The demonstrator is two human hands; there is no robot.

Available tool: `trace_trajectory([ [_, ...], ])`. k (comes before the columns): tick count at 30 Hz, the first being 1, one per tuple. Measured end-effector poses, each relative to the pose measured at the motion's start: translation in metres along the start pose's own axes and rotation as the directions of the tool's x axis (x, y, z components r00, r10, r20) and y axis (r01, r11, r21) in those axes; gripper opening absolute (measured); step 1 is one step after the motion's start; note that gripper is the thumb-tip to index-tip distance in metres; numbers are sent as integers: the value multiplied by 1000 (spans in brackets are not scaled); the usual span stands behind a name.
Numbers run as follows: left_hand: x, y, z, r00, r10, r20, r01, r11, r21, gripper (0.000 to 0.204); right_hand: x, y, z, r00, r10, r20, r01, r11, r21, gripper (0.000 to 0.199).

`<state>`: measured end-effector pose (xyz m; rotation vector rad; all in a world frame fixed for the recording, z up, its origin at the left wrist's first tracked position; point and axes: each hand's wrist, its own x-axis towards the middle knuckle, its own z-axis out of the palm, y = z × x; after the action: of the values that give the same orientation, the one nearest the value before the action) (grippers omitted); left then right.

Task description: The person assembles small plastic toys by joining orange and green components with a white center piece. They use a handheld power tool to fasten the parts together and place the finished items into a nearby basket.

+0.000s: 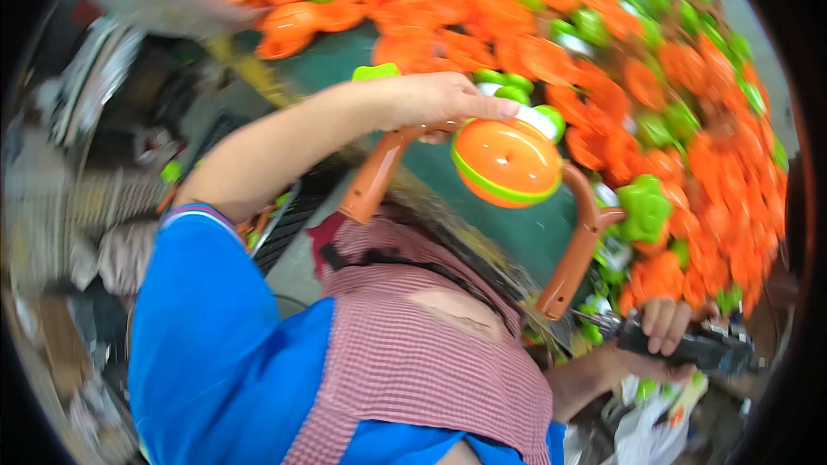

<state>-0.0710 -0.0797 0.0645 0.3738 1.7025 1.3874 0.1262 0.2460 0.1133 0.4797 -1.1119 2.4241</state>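
Note:
My left hand (pixel 448 102) grips a plastic toy piece from its far side, the thumb over the white and green top. The toy has an orange bowl-like body (pixel 506 157) with a lime-green rim. Two brown branch-like legs stick out from it, a left leg (pixel 376 176) and a right leg (pixel 575 263), with a green flower shape (pixel 643 209) by the right one. My right hand (pixel 663 336) is wrapped round a black power screwdriver (pixel 689 351). The screwdriver's bit points left, close to the lower end of the right leg; whether they touch I cannot tell.
A large heap of orange shell parts (pixel 517 17) and green and white parts (pixel 594 27) covers the far and right side of the green tabletop (pixel 525 228). A black crate (pixel 284 220) stands at the left. A white plastic bag (pixel 650 426) is at the lower right.

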Motion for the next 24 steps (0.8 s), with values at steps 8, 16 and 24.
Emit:
trace_trajectory([
  [8, -251, -191, -1, -40, -43, -998, -805, 593, 6, 64, -12, -4, -87, 991, 90, -97, -107, 976, -189, 54],
  [16, -299, -463, 27, -330, -715, -617, -638, 651, -413, 48, 6, 5, -94, 978, 122, -170, -159, 962, -223, 35],
  [24, -154, -263, -38, -144, 217, -966, -224, 943, 245, 19, -26, -37, -106, 830, -181, -527, -95, 886, -453, 26],
])
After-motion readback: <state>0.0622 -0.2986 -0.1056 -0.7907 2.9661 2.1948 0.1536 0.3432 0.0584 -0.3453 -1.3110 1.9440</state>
